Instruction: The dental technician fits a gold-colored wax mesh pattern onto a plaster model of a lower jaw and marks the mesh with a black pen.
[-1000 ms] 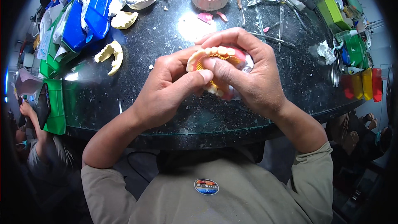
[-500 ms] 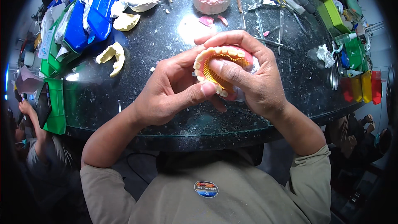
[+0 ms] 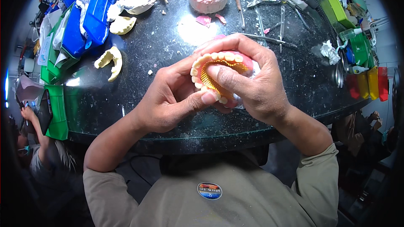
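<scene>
A dental arch of pale teeth set in pink material [image 3: 225, 56], with gold mesh [image 3: 212, 82] across its inside, is held between both my hands over the bench. My left hand [image 3: 168, 101] grips it from the left and below, thumb against the front-lower teeth. My right hand [image 3: 261, 86] wraps round the right side, with its thumb pressed on the mesh. A cream horseshoe-shaped cast [image 3: 115, 65] lies to the left. Beyond my hands sit a round pink-and-white mass with a metal fitting [image 3: 208, 0] and pink scraps [image 3: 204, 20].
Blue bins [image 3: 97, 21] and green trays [image 3: 57, 113] line the left. Metal instruments [image 3: 282, 27], crumpled white paper [image 3: 330, 54] and coloured trays [image 3: 373, 83] are on the right of the dark bench [image 3: 189, 136]. Other people [image 3: 40, 147] sit at both edges.
Over the last second the arch has shifted slightly down and turned in my hands. My left thumb has slid lower along the teeth; my right thumb stays on the mesh.
</scene>
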A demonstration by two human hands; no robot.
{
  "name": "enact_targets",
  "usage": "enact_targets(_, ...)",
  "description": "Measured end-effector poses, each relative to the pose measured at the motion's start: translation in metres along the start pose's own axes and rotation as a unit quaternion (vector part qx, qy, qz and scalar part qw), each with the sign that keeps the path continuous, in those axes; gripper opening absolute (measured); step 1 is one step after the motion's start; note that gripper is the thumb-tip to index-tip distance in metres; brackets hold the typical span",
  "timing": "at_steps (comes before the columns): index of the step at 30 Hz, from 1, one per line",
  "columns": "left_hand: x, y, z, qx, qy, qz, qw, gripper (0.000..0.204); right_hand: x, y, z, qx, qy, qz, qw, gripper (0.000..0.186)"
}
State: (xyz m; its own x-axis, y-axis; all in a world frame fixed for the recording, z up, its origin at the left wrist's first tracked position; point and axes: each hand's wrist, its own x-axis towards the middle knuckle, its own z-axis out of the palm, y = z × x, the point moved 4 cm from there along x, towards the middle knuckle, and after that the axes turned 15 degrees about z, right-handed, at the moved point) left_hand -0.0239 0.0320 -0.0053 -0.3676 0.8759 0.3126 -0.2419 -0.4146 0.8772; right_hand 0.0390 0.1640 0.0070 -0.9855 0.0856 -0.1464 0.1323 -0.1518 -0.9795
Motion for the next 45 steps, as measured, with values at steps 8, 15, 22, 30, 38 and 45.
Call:
enact_targets(8, 0.002, 0.003, -0.005, 0.015, 0.015, 0.018, 1.0, 0.064, 0.002, -0.003, 0.001, 0.03, -0.031, 0.034, 0.998, 0.034)
enact_targets(15, 0.001, 0.005, -0.005, -0.004, 0.009, 0.016, 1.0, 0.062, 0.002, -0.003, 0.003, 0.039, -0.039, 0.036, 0.998, 0.037)
enact_targets(22, 0.002, 0.007, -0.005, 0.014, -0.011, 0.015, 1.0, 0.061, 0.001, 0.001, 0.005, 0.083, -0.038, 0.06, 0.994, 0.035)
enact_targets(30, 0.0, -0.007, -0.006, -0.028, 0.141, 0.026, 0.989, 0.054, 0.001, 0.009, 0.007, 0.059, 0.07, 0.022, 0.996, 0.028)
enact_targets(38, 0.005, 0.001, -0.024, -0.127, 0.208, -0.016, 0.97, 0.045, 0.003, 0.001, 0.007, 0.077, -0.009, 0.004, 0.997, 0.051)
enact_targets(45, 0.005, 0.007, -0.028, 0.011, 0.196, 0.017, 0.98, 0.054, 0.003, 0.0, 0.003, -0.092, 0.009, -0.032, 0.995, 0.063)
